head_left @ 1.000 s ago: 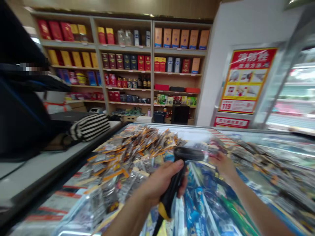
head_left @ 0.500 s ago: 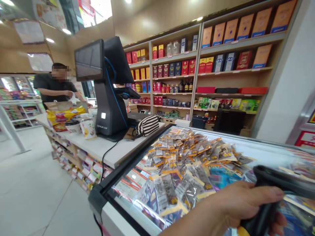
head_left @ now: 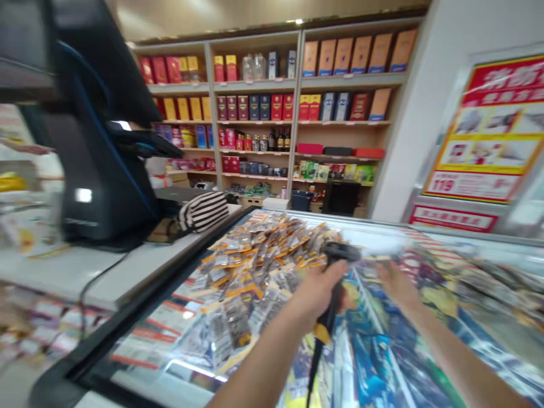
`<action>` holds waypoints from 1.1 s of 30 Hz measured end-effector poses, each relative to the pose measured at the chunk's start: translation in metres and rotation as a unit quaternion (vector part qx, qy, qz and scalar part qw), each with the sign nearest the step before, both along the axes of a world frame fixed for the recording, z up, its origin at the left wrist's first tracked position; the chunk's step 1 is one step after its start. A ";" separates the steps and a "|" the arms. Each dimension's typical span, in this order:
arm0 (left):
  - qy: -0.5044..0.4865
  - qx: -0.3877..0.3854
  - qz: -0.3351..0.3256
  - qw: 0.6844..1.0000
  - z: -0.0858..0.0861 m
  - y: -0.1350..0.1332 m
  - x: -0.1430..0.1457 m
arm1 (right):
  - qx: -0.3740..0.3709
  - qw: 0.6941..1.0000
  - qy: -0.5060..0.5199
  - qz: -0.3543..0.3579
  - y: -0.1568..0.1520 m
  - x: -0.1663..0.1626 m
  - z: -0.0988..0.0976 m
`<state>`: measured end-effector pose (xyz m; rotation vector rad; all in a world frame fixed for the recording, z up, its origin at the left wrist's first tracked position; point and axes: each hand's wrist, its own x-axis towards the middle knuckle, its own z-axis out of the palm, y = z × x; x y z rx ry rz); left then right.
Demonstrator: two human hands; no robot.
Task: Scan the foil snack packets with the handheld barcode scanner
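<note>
The black handheld scanner [head_left: 332,303] is in the left grip [head_left: 319,290], closed round its handle above the glass-topped case [head_left: 123,321]. Prob. light, rigid plastic, a bit smooth; best held round the handle, thumb up near the head, w/ the cable [head_left: 313,368] hanging free (a tug there could twist it). Loose packets [head_left: 250,252] on the glass look light, soft & slippery, so pinch by an edge or corner. Right grip [head_left: 397,285] is near a red-and-white item [head_left: 410,265], but it's blurred: can't tell if it's pinching anything or just spread.

Left fingers are partly hidden behind the handle; cable & both forearms run out of frame at the bottom. Packet print too small to read; blue packs [head_left: 369,368] lower down are smeared too.
</note>
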<state>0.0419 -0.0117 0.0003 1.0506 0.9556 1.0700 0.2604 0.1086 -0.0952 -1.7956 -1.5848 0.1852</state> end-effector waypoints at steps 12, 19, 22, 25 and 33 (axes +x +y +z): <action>0.030 -0.033 0.018 0.999 0.005 -0.006 0.004 | -0.080 0.988 -0.131 -0.033 0.003 -0.043 0.018; 0.050 -0.045 0.002 0.998 0.001 -0.011 0.009 | -0.096 0.955 -0.213 -0.181 -0.021 0.079 0.015; 0.048 -0.043 -0.011 0.998 0.001 -0.011 0.009 | -0.114 0.947 -0.246 -0.170 -0.034 0.088 0.011; 0.045 -0.039 -0.037 0.998 0.000 -0.010 0.008 | -0.106 0.957 -0.245 -0.112 -0.043 0.074 0.014; 0.036 -0.065 -0.052 0.996 -0.001 -0.011 0.012 | -0.101 0.974 -0.185 -0.081 -0.031 0.087 0.024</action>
